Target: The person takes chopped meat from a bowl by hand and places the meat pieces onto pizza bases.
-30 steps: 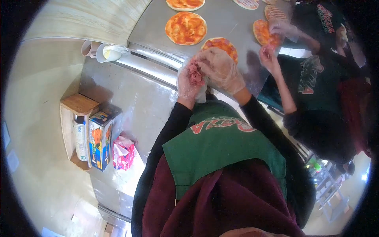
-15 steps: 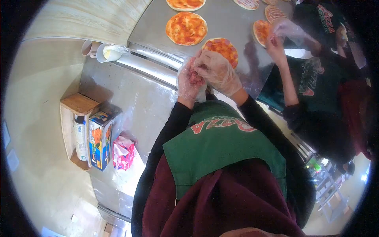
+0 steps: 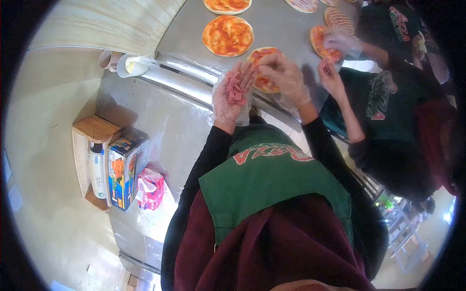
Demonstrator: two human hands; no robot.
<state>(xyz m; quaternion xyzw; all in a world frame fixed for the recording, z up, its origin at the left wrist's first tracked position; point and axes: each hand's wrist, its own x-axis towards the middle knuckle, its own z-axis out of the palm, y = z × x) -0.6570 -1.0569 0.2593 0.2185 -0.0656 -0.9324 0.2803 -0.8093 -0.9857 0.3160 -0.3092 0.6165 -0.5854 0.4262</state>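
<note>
My left hand [image 3: 227,104], in a clear plastic glove, is cupped palm up around a pile of pink chopped meat [image 3: 236,91]. Over the near pizza [image 3: 267,85] is my gloved right hand [image 3: 287,80], its fingers curled with thumb and fingertips close; whether anything is between them is too small to tell. That pizza has red sauce and some pink pieces and is partly hidden by the hand. Behind it on the metal table [image 3: 286,41] lies a pizza with sauce [image 3: 228,35], with another one [image 3: 227,5] at the top edge.
At the right, a co-worker's gloved hand [image 3: 342,41] touches an oval pizza [image 3: 318,42]; their other hand [image 3: 331,80] holds pink bits. More topped bases lie beyond. On the left are a white jug [image 3: 132,65], a wooden holder [image 3: 97,127], a blue box [image 3: 122,172] and a pink packet [image 3: 151,189].
My right hand has moved right, away from my left palm and over the near pizza. My left hand has opened out, showing the meat. The co-worker's hands have shifted slightly.
</note>
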